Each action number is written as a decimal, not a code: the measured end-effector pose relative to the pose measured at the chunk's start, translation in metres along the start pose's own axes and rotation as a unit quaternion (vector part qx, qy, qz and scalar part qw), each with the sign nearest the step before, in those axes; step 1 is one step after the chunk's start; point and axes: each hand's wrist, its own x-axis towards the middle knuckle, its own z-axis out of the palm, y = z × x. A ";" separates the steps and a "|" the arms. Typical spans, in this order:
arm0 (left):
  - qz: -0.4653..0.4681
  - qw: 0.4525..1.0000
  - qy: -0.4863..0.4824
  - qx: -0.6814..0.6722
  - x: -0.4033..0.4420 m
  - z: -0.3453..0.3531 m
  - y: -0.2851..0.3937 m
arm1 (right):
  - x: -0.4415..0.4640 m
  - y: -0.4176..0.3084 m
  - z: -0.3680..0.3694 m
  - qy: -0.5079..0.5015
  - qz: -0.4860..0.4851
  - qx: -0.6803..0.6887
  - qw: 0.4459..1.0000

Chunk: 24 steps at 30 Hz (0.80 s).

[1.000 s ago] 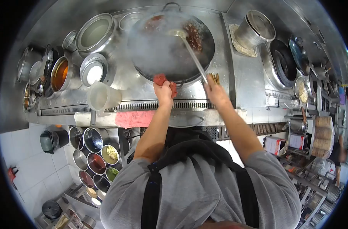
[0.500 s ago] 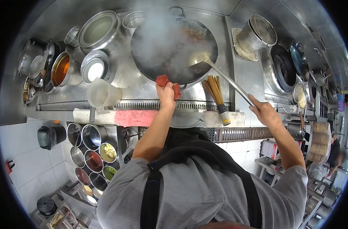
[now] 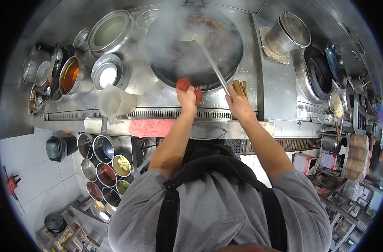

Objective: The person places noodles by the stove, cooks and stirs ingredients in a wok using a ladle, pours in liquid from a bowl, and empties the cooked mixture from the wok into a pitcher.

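Note:
A large dark wok (image 3: 225, 59) sits on the steel range, with thick steam hiding much of what is in it. My left hand (image 3: 186, 97) is closed around a red cloth (image 3: 183, 84) at the wok's near rim, where the handle lies. In my right hand (image 3: 240, 105) is the long handle of a metal wok spatula (image 3: 212, 63). The spatula's head reaches into the steamy middle of the wok, partly blurred. Reddish food shows dimly at the far side. Just beyond my right hand, a bamboo wok brush (image 3: 239, 87) is partly covered by it.
Left of the wok stand a large lidded-looking pot (image 3: 109, 31), a pot of orange liquid (image 3: 70, 75), a perforated bowl (image 3: 116, 63) and a plastic jug (image 3: 116, 101). A strainer pot (image 3: 279, 40) stands on the right. Several ingredient tins (image 3: 106, 174) are below left. A pink cloth (image 3: 149, 127) lies along the front edge.
My right hand has moved left with the spatula, whose head has gone from the wok's right side to its middle. The left hand still holds the cloth at the rim. The view has shifted slightly.

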 end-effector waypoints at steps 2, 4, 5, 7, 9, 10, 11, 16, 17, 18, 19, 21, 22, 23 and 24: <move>-0.015 1.000 0.001 -0.023 -0.001 0.001 0.000 | 0.005 0.005 -0.002 0.022 0.004 -0.007 1.000; -0.040 0.995 0.017 -0.085 -0.013 0.001 0.016 | 0.001 -0.003 -0.033 -0.004 0.053 -0.003 0.999; -0.090 0.994 0.005 -0.063 -0.013 -0.001 0.032 | -0.002 0.005 -0.043 0.009 0.055 0.003 0.998; -0.053 0.992 0.029 -0.110 -0.026 0.007 0.035 | -0.016 0.017 -0.073 0.015 0.072 -0.023 0.997; -0.010 0.983 0.079 -0.163 -0.042 0.014 0.035 | -0.035 0.022 -0.107 -0.009 0.103 -0.048 0.993; -0.014 0.984 0.081 -0.161 -0.039 0.010 0.028 | -0.046 0.022 -0.125 -0.029 0.109 -0.051 0.992; -0.052 0.988 0.041 -0.142 -0.025 0.002 0.022 | -0.057 0.028 -0.137 -0.032 0.107 -0.051 0.992; -0.081 0.986 -0.006 -0.143 -0.038 0.004 0.035 | -0.083 0.035 -0.182 -0.106 0.057 -0.109 0.987; -0.103 0.987 -0.024 -0.125 -0.047 0.004 0.042 | -0.086 0.039 -0.181 -0.120 0.034 -0.109 0.986; -0.110 0.986 -0.017 -0.123 -0.045 0.001 0.030 | -0.092 0.037 -0.174 -0.130 0.035 -0.109 0.985; -0.085 0.992 0.021 -0.094 -0.024 0.003 0.026 | -0.085 0.030 -0.164 -0.142 0.005 -0.125 0.982; -0.106 0.990 0.031 -0.084 -0.040 0.010 0.052 | -0.081 0.040 -0.138 -0.136 -0.062 -0.128 0.980; -0.109 0.990 0.032 -0.083 -0.044 0.012 0.053 | -0.076 0.041 -0.125 -0.140 -0.061 -0.129 0.980; -0.080 0.992 0.005 -0.099 -0.047 0.011 0.052 | -0.069 0.035 -0.109 -0.139 -0.056 -0.109 0.983; -0.053 0.992 -0.022 -0.114 -0.050 0.008 0.048 | -0.065 0.029 -0.091 -0.140 -0.050 -0.089 0.985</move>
